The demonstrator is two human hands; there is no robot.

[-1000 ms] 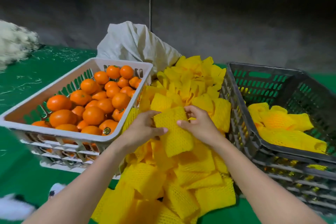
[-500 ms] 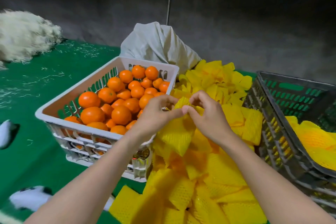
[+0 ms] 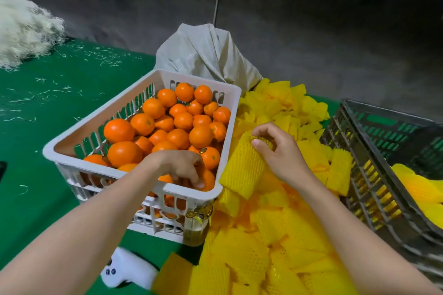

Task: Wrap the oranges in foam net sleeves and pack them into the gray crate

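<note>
Green table (image 3: 60, 127) bears white crate (image 3: 203, 81), sleeve pile (image 3: 275, 235), gray crate (image 3: 359, 194)

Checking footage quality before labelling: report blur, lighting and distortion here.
Head view: wide-angle distortion stretches the gray slatted crate at the right edge; background wall dim, round orange fruits evenly lit with small highlights; left hand and the white object at bottom slightly motion-blurred.
</note>
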